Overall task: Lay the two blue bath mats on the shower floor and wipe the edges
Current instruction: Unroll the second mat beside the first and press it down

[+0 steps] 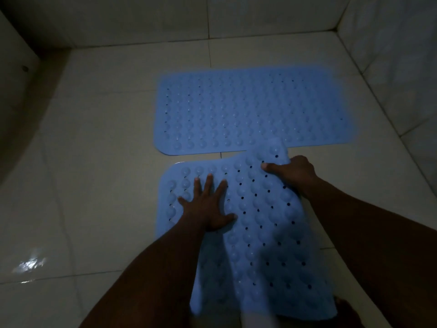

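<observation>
Left hand (205, 209) lies flat, fingers spread, pressing the near blue studded rubber bath mat (255, 233); right hand (293, 172) pinches its raised far-right corner.

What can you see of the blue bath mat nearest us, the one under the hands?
The near light-blue rubbery bath mat has a rounded corner, rows of round bumps and small holes. Its far left part lies flat on the pale tiled floor, pressed by the left hand with fingers spread. The right hand grips its far right edge, lifted and curled towards the far blue bath mat.
</observation>
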The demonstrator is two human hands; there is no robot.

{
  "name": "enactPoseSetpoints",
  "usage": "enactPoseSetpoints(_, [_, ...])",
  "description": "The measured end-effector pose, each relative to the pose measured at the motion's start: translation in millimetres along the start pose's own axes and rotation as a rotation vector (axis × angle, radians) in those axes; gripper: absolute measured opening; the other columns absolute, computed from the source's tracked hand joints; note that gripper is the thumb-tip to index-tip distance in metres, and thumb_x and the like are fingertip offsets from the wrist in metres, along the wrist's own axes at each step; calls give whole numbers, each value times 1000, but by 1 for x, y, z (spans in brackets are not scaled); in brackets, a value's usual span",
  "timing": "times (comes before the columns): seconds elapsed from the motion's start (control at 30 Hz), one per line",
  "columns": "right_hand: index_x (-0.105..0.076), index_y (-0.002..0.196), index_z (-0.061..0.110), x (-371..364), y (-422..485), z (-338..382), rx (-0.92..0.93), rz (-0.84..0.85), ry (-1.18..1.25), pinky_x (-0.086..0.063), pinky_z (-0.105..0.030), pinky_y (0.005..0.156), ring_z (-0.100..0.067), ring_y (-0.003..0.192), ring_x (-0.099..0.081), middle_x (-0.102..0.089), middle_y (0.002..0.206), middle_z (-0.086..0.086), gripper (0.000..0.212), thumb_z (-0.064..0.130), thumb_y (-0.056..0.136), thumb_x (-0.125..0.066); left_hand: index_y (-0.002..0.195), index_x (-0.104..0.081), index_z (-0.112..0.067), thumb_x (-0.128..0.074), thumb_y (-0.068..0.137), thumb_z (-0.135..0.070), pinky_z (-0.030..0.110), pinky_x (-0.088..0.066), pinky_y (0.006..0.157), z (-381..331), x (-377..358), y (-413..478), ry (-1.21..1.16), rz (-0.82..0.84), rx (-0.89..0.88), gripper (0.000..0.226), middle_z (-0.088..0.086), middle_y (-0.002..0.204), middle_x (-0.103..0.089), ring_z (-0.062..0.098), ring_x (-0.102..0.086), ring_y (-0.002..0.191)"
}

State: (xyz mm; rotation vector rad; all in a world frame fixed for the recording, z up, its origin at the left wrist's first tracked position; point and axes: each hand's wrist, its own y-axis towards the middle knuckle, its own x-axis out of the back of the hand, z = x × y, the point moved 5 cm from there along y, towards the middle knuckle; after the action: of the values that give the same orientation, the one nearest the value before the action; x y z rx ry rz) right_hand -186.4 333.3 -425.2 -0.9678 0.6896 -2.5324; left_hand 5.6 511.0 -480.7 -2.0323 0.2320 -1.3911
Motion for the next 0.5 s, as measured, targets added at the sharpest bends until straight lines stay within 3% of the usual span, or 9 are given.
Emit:
enactPoseSetpoints(0.1, [-65, 122, 12, -3, -2, -1, -36, 106, 11, -62, -38, 78, -23, 91, -72, -70, 113, -6, 102, 69, 41, -90, 151, 21, -51, -55, 69, -89, 86, -1, 103, -1, -7, -1, -17, 29, 36, 119, -6, 159, 41, 35, 37, 145])
enactPoseSetpoints(0.2, [-67, 116, 10, -4, -13, 6, -49, 224, 108, -55, -21, 50, -16, 77, -71, -72, 104, -6, 73, 66, 70, -77, 152, 22, -49, -60, 69, -86, 85, -4, 105, 1, -5, -5, -44, 34, 65, 122, -8, 159, 41, 38, 34, 146])
enactPoseSetpoints(0.23, [-66, 118, 11, -3, -14, 8, -71, 238, 133, -52, -21, 49, -15, 78, -68, -71, 106, -6, 70, 68, 77, -69, 153, 22, -47, -62, 69, -85, 85, -5, 105, 3, -4, -6, -60, 44, 86, 124, -8, 159, 41, 39, 33, 147])
enactPoseSetpoints(0.33, [-58, 135, 14, 2, -9, 9, -132, 237, 180, -46, -29, 60, -18, 86, -63, -64, 123, -10, 77, 71, 84, -56, 155, 20, -42, -70, 69, -78, 83, -9, 106, 4, 1, -8, -98, 90, 135, 129, -7, 160, 39, 42, 30, 147])
enactPoseSetpoints(0.5, [-56, 132, 0, 21, -7, 11, -91, 96, 133, -48, -28, 57, -23, 88, -65, -64, 126, -15, 87, 64, 76, -74, 157, 18, -37, -75, 69, -73, 81, -12, 109, -6, 9, -8, -118, 120, 158, 133, -3, 162, 35, 47, 28, 147])
